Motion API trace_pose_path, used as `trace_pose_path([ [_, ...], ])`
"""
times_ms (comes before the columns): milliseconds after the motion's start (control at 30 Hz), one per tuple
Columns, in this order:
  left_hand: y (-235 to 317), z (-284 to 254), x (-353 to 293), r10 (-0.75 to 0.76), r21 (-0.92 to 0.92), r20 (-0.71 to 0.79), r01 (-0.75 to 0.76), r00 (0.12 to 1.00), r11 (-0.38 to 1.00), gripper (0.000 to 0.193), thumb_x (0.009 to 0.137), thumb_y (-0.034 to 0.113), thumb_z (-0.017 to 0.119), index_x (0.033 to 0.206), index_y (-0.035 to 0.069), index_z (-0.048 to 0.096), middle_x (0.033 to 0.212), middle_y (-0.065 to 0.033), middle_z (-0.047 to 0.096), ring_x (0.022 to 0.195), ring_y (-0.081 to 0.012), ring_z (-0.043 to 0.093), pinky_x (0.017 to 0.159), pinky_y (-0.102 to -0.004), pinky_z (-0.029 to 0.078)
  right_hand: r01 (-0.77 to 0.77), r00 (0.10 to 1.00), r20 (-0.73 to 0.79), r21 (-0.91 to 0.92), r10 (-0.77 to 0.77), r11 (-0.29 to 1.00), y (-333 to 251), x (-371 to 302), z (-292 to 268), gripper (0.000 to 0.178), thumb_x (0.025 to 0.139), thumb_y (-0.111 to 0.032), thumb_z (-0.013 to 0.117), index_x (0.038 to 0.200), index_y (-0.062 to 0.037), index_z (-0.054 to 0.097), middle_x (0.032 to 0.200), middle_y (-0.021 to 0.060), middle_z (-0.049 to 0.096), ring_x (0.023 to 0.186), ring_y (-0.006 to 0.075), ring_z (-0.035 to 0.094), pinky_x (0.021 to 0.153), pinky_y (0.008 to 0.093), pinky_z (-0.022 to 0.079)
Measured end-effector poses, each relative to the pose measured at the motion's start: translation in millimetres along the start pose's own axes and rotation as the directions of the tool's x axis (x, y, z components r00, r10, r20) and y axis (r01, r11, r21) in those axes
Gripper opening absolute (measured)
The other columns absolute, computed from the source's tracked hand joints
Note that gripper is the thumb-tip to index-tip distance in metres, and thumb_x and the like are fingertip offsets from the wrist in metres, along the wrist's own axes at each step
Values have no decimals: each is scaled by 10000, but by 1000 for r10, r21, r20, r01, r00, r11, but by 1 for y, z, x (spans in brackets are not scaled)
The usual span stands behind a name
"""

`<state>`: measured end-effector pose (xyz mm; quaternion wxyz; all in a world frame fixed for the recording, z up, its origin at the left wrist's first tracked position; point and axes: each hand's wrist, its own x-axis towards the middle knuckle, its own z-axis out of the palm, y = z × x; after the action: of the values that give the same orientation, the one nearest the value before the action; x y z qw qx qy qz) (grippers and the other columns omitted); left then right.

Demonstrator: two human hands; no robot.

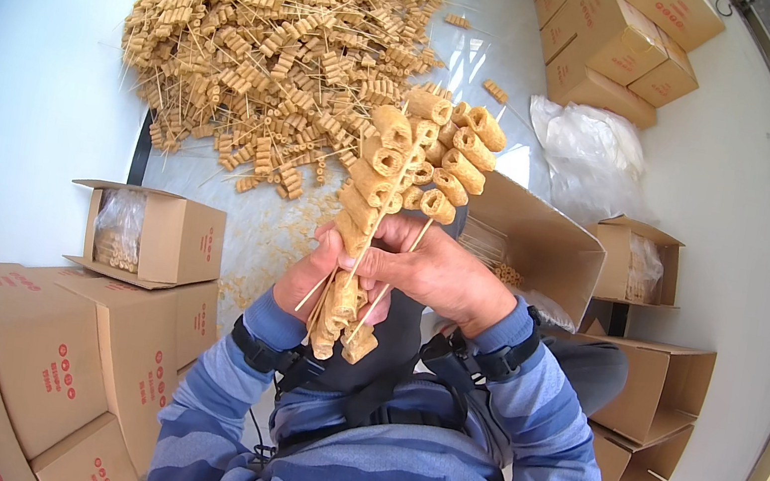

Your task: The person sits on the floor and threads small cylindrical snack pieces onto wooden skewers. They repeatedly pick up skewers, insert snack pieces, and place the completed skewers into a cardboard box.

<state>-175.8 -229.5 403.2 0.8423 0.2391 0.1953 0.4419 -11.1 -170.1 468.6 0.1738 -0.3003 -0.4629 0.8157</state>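
Observation:
In front of my chest I hold a bundle of skewers, bamboo sticks threaded with tan, hollow, spiral rolls. My left hand is closed around the lower part of the bundle, with rolls and stick ends hanging below it. From the right, my right hand grips the same skewers, its thumb lying across near a stick. The rolls fan out above both hands in two groups. Some of the fingers are hidden behind the bundle. Beyond it rises a big heap of similar skewers on the table.
An open cardboard box with skewers inside stands close on my right. At left, a lined open box sits on stacked closed boxes. More boxes and a clear plastic bag are at the far right. Crumbs dot the table.

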Motion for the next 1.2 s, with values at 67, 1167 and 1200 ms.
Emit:
trace_pose_path([
  [67,-6,-1,2,12,-116,69,-4,998,993,714,925,753,389,961,54,532,735,-103,555,635,-252,587,572,-357,482,0,999,-42,-27,-2,1000,0,-5,4,248,1001,-247,615,1112,-26,628,781,17,608,639,96,661,520,219,569],
  [1167,54,0,-14,-571,278,-87,570,816,773,349,1017,329,555,1210,38,537,851,-44,555,675,-110,558,568,-236,468,67,790,-249,-873,-560,482,-48,-116,-22,165,971,-104,557,1090,10,542,803,132,655,810,283,653,779,380,526],
  [1200,53,-4,-12,-557,471,-90,528,826,707,344,1021,322,543,1229,48,536,905,-45,572,712,-112,576,587,-235,482,85,842,-61,-966,-536,243,-41,-112,-16,161,937,-61,562,1073,14,521,792,171,652,797,339,652,744,402,524],
])
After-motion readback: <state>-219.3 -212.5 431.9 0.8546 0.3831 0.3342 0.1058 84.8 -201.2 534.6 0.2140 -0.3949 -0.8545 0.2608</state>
